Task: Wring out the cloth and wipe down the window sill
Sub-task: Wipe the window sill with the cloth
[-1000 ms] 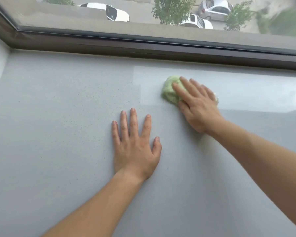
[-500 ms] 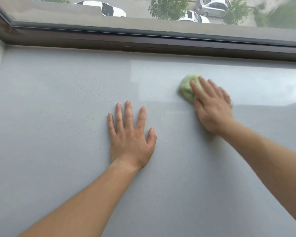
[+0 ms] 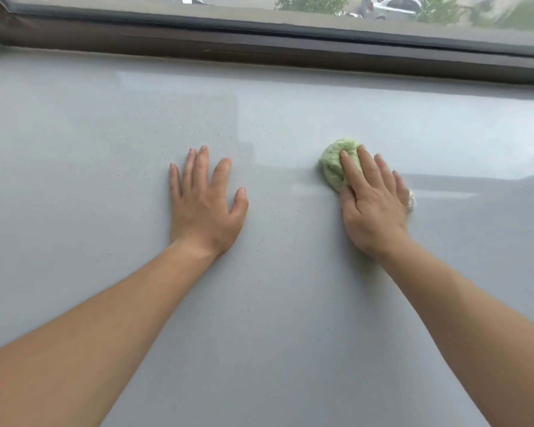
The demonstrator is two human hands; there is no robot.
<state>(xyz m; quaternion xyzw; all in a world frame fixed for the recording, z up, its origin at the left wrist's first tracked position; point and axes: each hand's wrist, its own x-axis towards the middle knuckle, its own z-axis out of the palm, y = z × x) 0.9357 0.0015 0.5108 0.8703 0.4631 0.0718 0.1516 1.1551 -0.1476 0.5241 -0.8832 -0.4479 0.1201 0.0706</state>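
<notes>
A bunched light-green cloth [image 3: 333,164] lies on the wide grey window sill [image 3: 105,180]. My right hand [image 3: 373,204] presses down on it with fingers spread over its top; most of the cloth is under the palm, and a pale corner sticks out at the hand's right side. My left hand [image 3: 204,204] rests flat on the sill to the left of the cloth, fingers apart, holding nothing. A shiny wet streak runs across the sill behind and right of the cloth.
The dark window frame [image 3: 290,53] runs along the sill's far edge, with glass above it showing parked cars and trees outside. A white wall meets the sill at the far left.
My right hand has slid the cloth to the right and a little toward me across the sill. My left hand stays planted flat in about the same spot.
</notes>
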